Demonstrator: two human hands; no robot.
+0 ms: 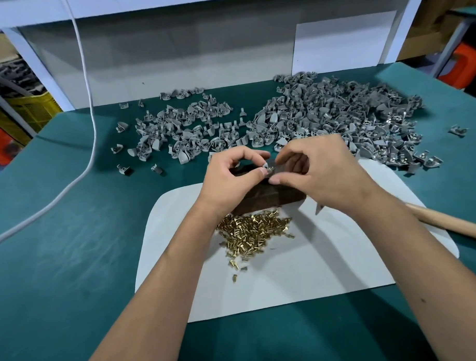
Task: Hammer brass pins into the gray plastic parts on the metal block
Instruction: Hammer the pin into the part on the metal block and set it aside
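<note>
Both hands meet above the dark metal block, which lies on a white sheet. My left hand and my right hand together pinch one small gray plastic part between thumbs and fingertips. A brass pin shows at the part, between the fingertips. A heap of loose brass pins lies on the sheet just in front of the block. The hands hide the block's top.
Two piles of gray plastic parts lie behind the block: a smaller one at left, a larger one at right. A wooden handle pokes in from the right. A white cable crosses the green table at left.
</note>
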